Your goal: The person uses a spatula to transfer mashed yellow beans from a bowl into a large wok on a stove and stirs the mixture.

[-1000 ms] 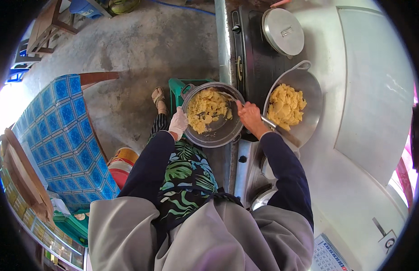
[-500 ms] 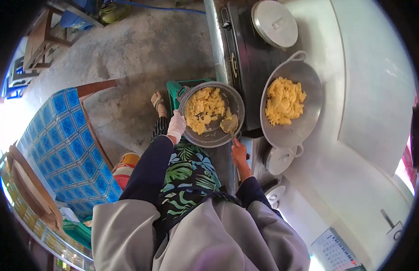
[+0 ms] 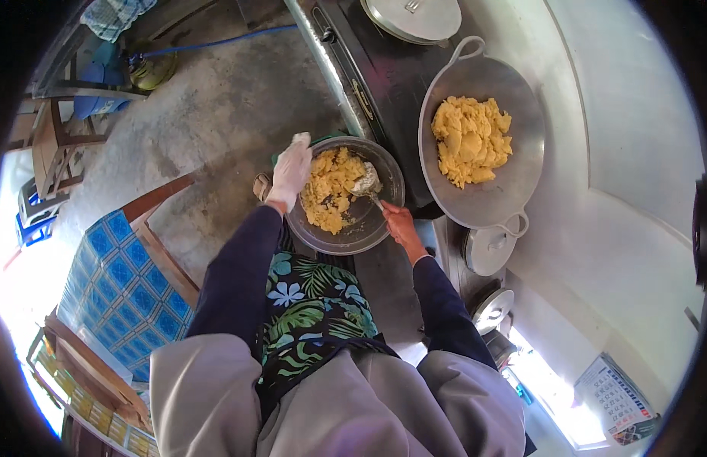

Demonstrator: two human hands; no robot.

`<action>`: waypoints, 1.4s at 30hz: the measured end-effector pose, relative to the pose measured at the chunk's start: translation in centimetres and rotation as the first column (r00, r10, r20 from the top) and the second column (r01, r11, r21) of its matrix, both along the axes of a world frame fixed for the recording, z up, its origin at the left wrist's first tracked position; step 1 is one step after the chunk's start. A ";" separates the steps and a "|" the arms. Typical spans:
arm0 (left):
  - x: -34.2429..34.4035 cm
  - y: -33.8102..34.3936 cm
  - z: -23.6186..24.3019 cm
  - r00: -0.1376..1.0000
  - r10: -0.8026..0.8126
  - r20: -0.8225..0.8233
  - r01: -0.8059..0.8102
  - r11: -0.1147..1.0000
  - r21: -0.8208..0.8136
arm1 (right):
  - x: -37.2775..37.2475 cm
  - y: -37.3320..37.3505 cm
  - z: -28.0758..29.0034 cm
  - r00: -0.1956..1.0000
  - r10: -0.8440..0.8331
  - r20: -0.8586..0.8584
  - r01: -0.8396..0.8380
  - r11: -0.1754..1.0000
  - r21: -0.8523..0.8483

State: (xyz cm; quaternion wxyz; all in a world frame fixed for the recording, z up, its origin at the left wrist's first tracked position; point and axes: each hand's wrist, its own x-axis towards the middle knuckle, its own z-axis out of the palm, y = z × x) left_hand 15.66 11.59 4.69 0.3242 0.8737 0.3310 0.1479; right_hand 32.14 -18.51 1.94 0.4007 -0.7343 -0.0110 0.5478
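Note:
A wide grey metal pot in front of me holds yellow, lumpy mash, heaped on its left side. My left hand, in a whitish glove, is closed at the pot's left rim, where it covers the side handle. In my right hand, bare, is the handle of a large metal serving spoon. The spoon's bowl, smeared with mash, rests against the right edge of the heap. To the right, a two-handled metal wok holds a bigger mound of similar yellow mash.
A black stove lies beyond the pot, with a round lid on it. More lidded pots stand below the wok, along the white wall. On the left is a table with a blue patterned cloth; a blue hose crosses the floor.
The spoon has moved up and left from the pot's lower right to the mash. My left hand has shifted up along the rim. The view has turned a little.

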 end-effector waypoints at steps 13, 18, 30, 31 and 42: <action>1.9 -0.3 -3.1 0.999 -0.042 0.034 0.053 0.900 -0.432 | -10.2 10.0 3.6 0.634 0.487 0.601 -0.372 0.873 -0.315; 1.7 -0.5 -4.4 0.990 -0.022 0.142 0.087 0.879 -0.470 | -9.9 9.3 6.0 0.666 0.492 0.560 -0.419 0.868 -0.265; 0.0 -0.5 0.1 0.874 0.421 0.244 -0.097 0.642 -0.760 | -8.8 -1.1 10.4 0.738 0.358 0.572 -0.422 0.906 -0.022; -0.6 -0.9 0.8 0.851 0.450 0.269 -0.107 0.652 -0.751 | -8.3 -2.0 11.5 0.759 0.364 0.539 -0.423 0.906 -0.016; -8.1 -9.6 -4.3 0.818 0.568 0.092 -0.369 0.641 -0.673 | 5.6 -8.1 29.9 0.767 0.271 0.582 -0.176 0.960 -0.215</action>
